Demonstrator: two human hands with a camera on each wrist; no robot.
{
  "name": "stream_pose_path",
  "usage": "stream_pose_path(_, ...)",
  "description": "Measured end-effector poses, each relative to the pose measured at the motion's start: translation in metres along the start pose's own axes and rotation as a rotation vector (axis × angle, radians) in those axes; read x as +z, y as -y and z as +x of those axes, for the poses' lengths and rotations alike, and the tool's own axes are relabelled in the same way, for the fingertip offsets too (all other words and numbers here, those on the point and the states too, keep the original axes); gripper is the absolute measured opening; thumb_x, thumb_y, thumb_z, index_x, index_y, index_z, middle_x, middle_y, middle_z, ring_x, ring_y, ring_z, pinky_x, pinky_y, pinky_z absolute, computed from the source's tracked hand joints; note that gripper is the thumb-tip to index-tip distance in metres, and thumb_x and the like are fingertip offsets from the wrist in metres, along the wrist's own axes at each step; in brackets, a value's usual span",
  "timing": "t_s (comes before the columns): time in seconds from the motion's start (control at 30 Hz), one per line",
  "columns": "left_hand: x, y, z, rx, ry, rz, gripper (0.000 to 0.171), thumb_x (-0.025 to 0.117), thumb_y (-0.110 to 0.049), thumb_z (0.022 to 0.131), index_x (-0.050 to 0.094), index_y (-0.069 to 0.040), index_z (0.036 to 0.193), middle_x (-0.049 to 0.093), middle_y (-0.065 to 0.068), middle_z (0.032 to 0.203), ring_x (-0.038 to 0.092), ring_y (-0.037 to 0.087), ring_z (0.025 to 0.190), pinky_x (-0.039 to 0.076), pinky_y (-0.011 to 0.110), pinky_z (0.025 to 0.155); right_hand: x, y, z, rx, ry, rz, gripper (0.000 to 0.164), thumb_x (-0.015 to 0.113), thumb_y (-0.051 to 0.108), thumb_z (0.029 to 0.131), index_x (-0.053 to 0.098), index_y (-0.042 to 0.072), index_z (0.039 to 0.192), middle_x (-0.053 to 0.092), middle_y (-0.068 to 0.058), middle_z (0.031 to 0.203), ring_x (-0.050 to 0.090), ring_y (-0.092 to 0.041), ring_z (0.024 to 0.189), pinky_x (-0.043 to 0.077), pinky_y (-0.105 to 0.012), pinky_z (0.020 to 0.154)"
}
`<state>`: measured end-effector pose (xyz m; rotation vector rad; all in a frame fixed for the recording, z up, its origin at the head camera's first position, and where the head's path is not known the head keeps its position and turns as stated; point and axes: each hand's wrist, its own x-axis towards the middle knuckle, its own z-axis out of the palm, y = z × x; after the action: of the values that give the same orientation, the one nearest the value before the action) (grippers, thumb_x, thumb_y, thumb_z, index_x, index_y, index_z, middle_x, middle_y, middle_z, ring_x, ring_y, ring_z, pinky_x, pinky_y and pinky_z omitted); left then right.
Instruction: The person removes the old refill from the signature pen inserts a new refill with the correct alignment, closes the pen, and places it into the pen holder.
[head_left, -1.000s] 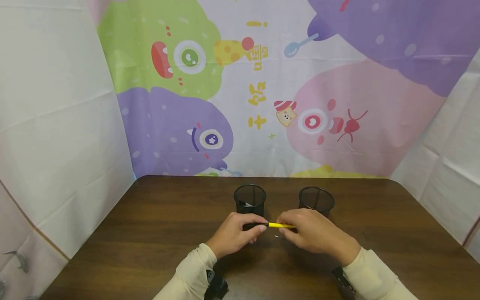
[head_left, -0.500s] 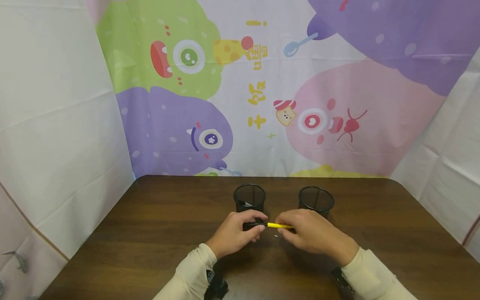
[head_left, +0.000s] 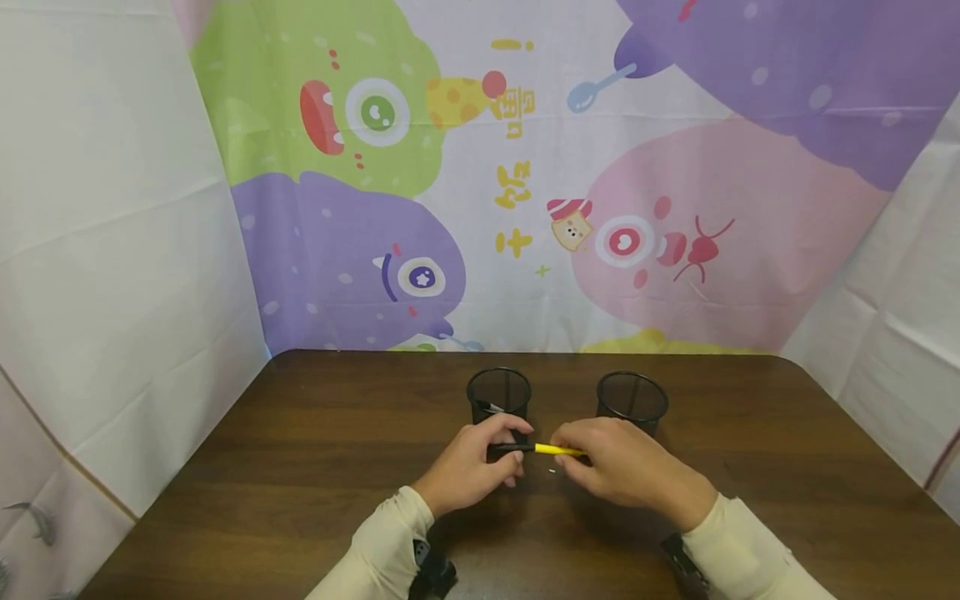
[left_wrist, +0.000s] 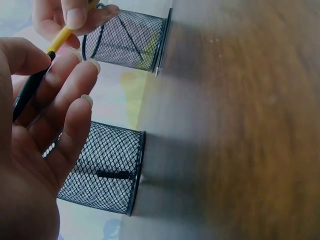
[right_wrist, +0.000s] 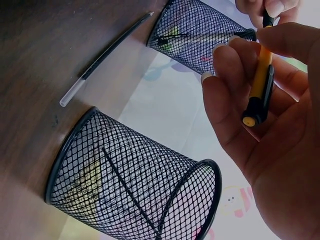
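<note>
Between my two hands is a pen (head_left: 551, 449) with a yellow barrel and a black front part, lying roughly level over the table. My left hand (head_left: 468, 467) holds the black part between thumb and fingers, near where it meets the yellow. From the other side, my right hand (head_left: 633, 467) pinches the yellow barrel; the pen's clip and yellow end button (right_wrist: 249, 121) show in the right wrist view. Below the hands a thin pen refill (right_wrist: 102, 62), dark with a clear end, lies on the table. In the head view only its small pale tip (head_left: 552, 471) shows.
Behind the left hand stands a black mesh pen cup (head_left: 499, 383) with a pen-like item (head_left: 491, 407) inside. A second mesh cup (head_left: 632, 392) stands behind the right hand. The brown table (head_left: 360, 400) ends at a printed cloth backdrop (head_left: 510, 317).
The left index finger has lifted a little off the pen's black part, so more of it shows. The right hand and the pen have hardly moved.
</note>
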<state>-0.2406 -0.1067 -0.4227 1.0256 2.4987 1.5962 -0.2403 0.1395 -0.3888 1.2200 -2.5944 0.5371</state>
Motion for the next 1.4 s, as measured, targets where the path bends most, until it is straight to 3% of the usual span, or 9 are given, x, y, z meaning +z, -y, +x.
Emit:
stream_pose_path(0.13, 0.0, 0.006, 0.0, 0.006, 0.019, -0.022, 0.031, 0.062, -0.003, 0.097, 0.059, -0.017, 0.125, 0.072, 0.0, 0.084, 0.069, 0.016, 0.065, 0.058, 0.029, 0.062, -0.001, 0.0, 0.0, -0.008, -0.003, -0.01, 0.006, 0.073, 0.019, 0.092, 0.07, 0.022, 0.096, 0.062, 0.02, 0.086, 0.052, 0.002, 0.067, 0.05, -0.025, 0.063)
stream_pose_path(0.27, -0.001, 0.008, 0.001, 0.028, 0.04, -0.061, 0.025, 0.063, -0.006, 0.099, 0.06, -0.009, 0.123, 0.076, 0.0, 0.092, 0.071, 0.015, 0.068, 0.059, 0.031, 0.064, -0.002, -0.001, 0.0, -0.013, -0.009, -0.029, 0.005, 0.072, 0.02, 0.092, 0.069, 0.024, 0.094, 0.06, 0.021, 0.085, 0.052, 0.002, 0.067, 0.049, -0.026, 0.063)
stream_pose_path(0.43, 0.0, 0.008, 0.0, 0.036, 0.02, -0.051, 0.015, 0.066, -0.009, 0.098, 0.063, -0.009, 0.113, 0.076, 0.0, 0.099, 0.072, 0.013, 0.068, 0.058, 0.028, 0.069, -0.004, -0.002, 0.0, -0.004, -0.004, -0.037, 0.005, 0.072, 0.02, 0.092, 0.069, 0.024, 0.094, 0.06, 0.021, 0.085, 0.053, -0.001, 0.067, 0.048, -0.025, 0.062)
stream_pose_path(0.63, 0.0, 0.008, 0.0, 0.055, 0.002, -0.033, 0.012, 0.069, -0.015, 0.097, 0.066, -0.012, 0.108, 0.077, -0.004, 0.095, 0.071, 0.012, 0.067, 0.056, 0.026, 0.065, -0.004, -0.002, 0.0, -0.006, -0.012, -0.047, 0.004, 0.073, 0.021, 0.092, 0.07, 0.022, 0.094, 0.06, 0.019, 0.086, 0.055, -0.005, 0.067, 0.048, -0.025, 0.062)
stream_pose_path(0.9, 0.001, 0.01, 0.002, 0.06, -0.017, -0.042, 0.011, 0.07, -0.012, 0.096, 0.067, -0.012, 0.107, 0.075, 0.001, 0.086, 0.071, 0.015, 0.066, 0.059, 0.028, 0.066, -0.004, -0.003, 0.0, -0.001, -0.036, -0.044, 0.009, 0.075, 0.021, 0.09, 0.067, 0.021, 0.094, 0.057, 0.02, 0.081, 0.05, -0.001, 0.066, 0.048, -0.025, 0.061)
stream_pose_path(1.03, 0.001, 0.004, 0.001, 0.04, -0.026, -0.048, 0.011, 0.068, -0.005, 0.095, 0.067, -0.007, 0.106, 0.075, 0.007, 0.084, 0.071, 0.024, 0.066, 0.06, 0.032, 0.065, -0.004, -0.003, -0.001, -0.002, -0.047, -0.034, 0.014, 0.076, 0.02, 0.09, 0.063, 0.023, 0.093, 0.057, 0.02, 0.08, 0.05, -0.001, 0.065, 0.047, -0.024, 0.06)
stream_pose_path(1.17, -0.001, -0.013, -0.001, 0.036, -0.031, -0.051, 0.01, 0.067, 0.001, 0.095, 0.067, -0.002, 0.104, 0.074, 0.013, 0.082, 0.07, 0.029, 0.065, 0.06, 0.037, 0.064, -0.003, -0.003, -0.001, -0.006, -0.058, -0.031, 0.015, 0.076, 0.021, 0.09, 0.062, 0.024, 0.092, 0.056, 0.02, 0.08, 0.05, -0.001, 0.065, 0.047, -0.024, 0.06)
stream_pose_path(1.4, -0.003, -0.021, -0.003, 0.065, -0.047, -0.034, 0.009, 0.066, 0.0, 0.095, 0.067, 0.0, 0.104, 0.073, 0.014, 0.084, 0.069, 0.024, 0.064, 0.059, 0.034, 0.064, -0.003, -0.002, 0.0, -0.023, -0.068, -0.021, 0.015, 0.076, 0.018, 0.09, 0.063, 0.023, 0.092, 0.057, 0.02, 0.08, 0.05, -0.001, 0.065, 0.047, -0.024, 0.06)
